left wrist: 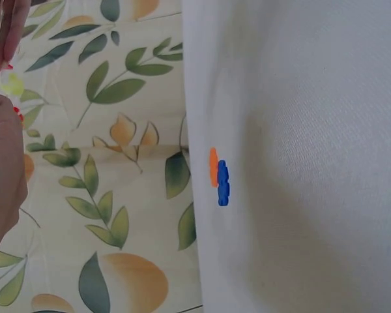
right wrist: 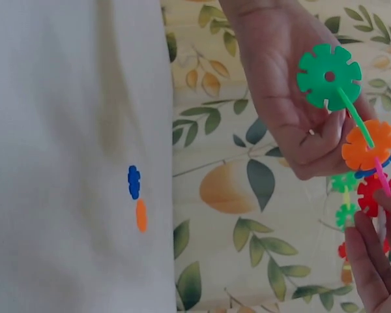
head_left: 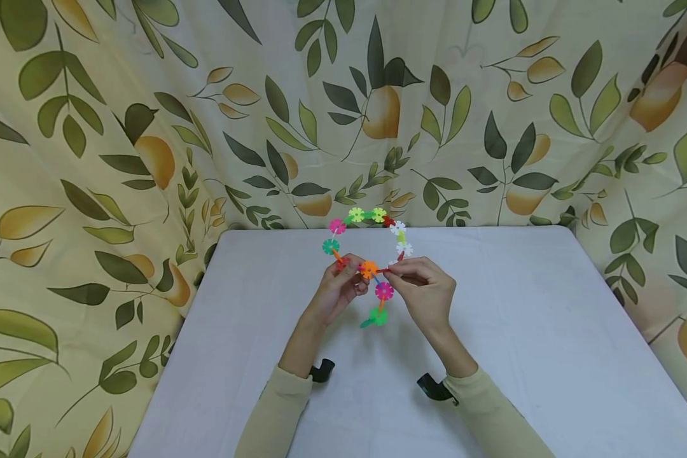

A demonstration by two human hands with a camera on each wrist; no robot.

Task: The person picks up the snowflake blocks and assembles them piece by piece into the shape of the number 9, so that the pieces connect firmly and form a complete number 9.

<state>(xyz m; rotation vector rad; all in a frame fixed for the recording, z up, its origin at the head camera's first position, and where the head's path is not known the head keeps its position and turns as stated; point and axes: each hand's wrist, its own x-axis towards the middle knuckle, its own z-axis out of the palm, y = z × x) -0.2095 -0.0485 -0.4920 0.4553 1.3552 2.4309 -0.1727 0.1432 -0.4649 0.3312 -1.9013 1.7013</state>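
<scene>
Above the table, both hands hold a closed loop of linked plastic flower-shaped discs (head_left: 357,215) in several colours. My left hand (head_left: 338,286) pinches the loop beside an orange disc (head_left: 369,270). Facing it, my right hand (head_left: 426,286) pinches a red disc (head_left: 382,271) between thumb and fingers, close to that orange one. A short tail hangs between the hands, with a magenta disc (head_left: 384,291) and a green disc (head_left: 378,316). In the right wrist view, a green disc (right wrist: 329,76) stands before the left palm. Fingers hide part of the joint.
A white cloth covers the table (head_left: 521,331). On it, near an edge in the wrist views, lie a loose blue disc (left wrist: 223,183) and an orange disc (left wrist: 213,166). A leaf-and-fruit patterned curtain (head_left: 343,114) hangs behind and at both sides.
</scene>
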